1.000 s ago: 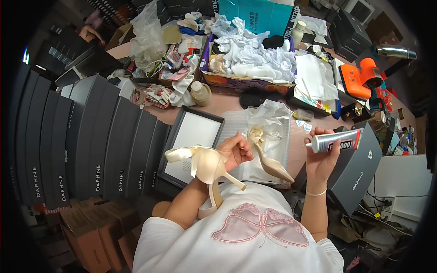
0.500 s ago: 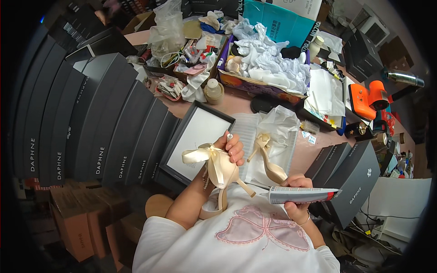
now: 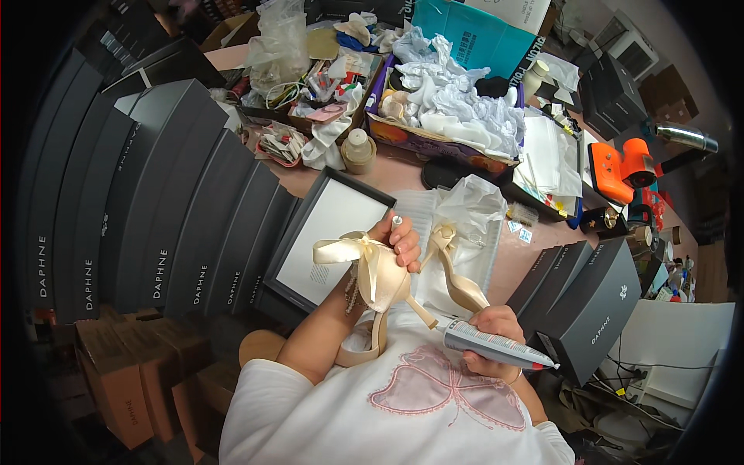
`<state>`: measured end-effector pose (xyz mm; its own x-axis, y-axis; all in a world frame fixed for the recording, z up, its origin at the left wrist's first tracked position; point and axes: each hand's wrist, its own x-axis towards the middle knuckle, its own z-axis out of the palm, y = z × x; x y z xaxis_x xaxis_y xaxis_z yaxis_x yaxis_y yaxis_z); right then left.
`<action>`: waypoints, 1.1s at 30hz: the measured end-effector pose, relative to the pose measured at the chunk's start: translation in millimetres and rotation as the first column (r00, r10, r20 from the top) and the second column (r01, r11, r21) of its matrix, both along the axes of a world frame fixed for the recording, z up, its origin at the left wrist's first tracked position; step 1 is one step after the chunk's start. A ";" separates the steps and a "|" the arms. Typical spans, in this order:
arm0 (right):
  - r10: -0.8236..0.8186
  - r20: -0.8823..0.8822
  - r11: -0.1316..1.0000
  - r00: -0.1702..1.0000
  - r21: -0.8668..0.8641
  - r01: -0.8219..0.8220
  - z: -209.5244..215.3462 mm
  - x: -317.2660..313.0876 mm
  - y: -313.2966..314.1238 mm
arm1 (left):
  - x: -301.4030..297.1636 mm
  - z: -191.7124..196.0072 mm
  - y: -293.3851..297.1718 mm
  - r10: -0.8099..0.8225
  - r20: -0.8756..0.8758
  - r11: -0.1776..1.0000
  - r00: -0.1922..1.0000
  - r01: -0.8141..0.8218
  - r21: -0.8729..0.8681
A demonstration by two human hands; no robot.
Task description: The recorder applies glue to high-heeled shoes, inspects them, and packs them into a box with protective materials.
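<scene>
Head view: nearest the body, the right hand [image 3: 496, 329] is closed around a grey glue tube [image 3: 496, 346], nozzle aimed at the heel of the cream satin heeled shoe [image 3: 376, 291] pinched by the left hand [image 3: 399, 240]. A squeeze too hard could likely smear the ribbon bow. Beyond, its mate [image 3: 457, 271] lies on tissue in the open box [image 3: 329, 232] on the bench [image 3: 403, 174].

Pinkish-brown worktable [image 3: 403, 174], cluttered. On it: open dark shoebox lid [image 3: 329, 232] with white lining, beige high-heeled sandal [image 3: 457, 271] lying on white tissue paper [image 3: 465, 213], small tan bottle [image 3: 358, 149], cardboard tray of crumpled white paper [image 3: 449, 116], orange tool [image 3: 620, 170], dark grey shoeboxes [image 3: 589, 310] at right edge.
</scene>
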<state>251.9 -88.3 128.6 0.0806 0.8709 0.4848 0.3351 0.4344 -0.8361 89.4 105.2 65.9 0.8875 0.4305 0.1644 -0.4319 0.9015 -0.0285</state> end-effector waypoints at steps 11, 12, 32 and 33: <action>-0.001 0.001 1.000 1.000 -0.016 0.001 0.1 -4.0 0.8 | 0.3 2.5 -0.6 0.003 -0.035 1.000 0.999 -0.002 0.014; -0.002 0.000 1.000 1.000 -0.021 0.002 -0.3 -4.2 0.7 | 0.4 2.4 -0.8 0.004 -0.033 1.000 0.999 -0.004 0.012; -0.074 0.042 0.997 0.996 -0.028 0.075 -2.4 -5.0 -2.5 | 0.4 0.6 -3.2 -0.003 -0.060 1.000 0.998 0.003 0.005; -0.071 0.039 0.997 0.997 -0.027 0.072 -2.8 -5.2 -2.5 | 0.5 0.9 -3.1 -0.003 -0.053 1.000 0.999 0.003 0.007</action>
